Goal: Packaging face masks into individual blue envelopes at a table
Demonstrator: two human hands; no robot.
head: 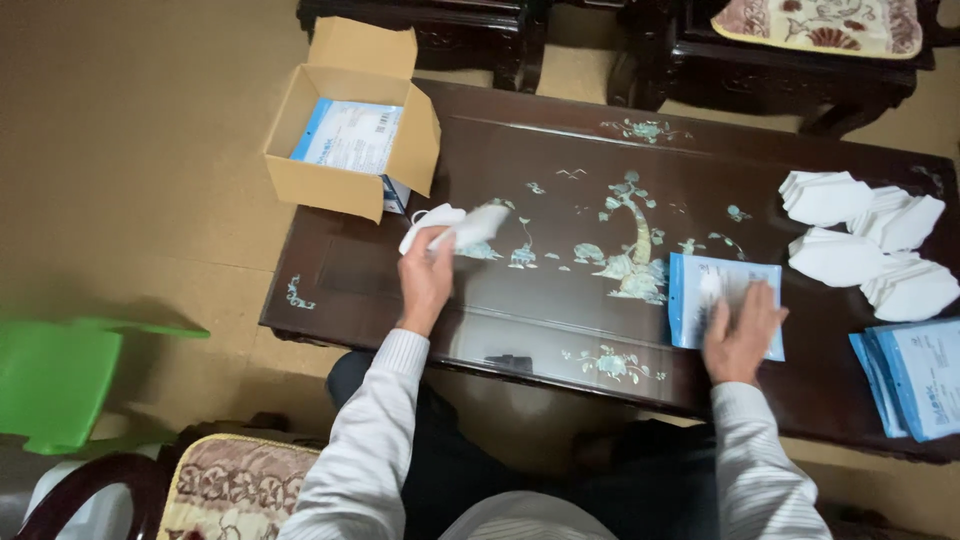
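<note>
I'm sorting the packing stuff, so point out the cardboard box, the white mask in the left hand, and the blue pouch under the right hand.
cardboard box [325, 188], head view, front wall.
white mask [470, 226], head view, middle.
blue pouch [692, 290], head view, left part.

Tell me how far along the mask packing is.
Done: one filled pouch sits in the cardboard box. In hand: the left hand holds a white mask above the table, and the right hand presses on a blue-and-white pouch. Left: the white mask stacks and the empty pouches.
</note>
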